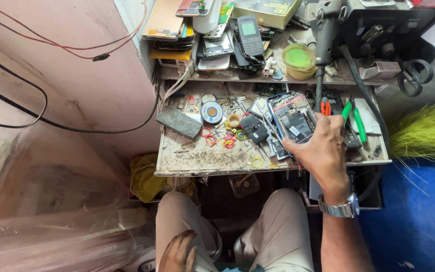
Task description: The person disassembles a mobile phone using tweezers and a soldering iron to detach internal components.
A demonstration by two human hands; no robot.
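The right hand (pixel 323 146) is held loosely curled, gripping nothing, beside the opened phone (pixel 294 121) on the counter (pixel 197 156); the left hand (pixel 178 252) is rested flat on the knee.

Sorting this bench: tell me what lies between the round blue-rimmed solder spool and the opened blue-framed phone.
In the head view, between the solder spool and the opened phone lie a small tape ring and a black phone part.

The single head view looks steeply down from above the seated person's lap onto a near, cluttered workbench (pixel 197 158).
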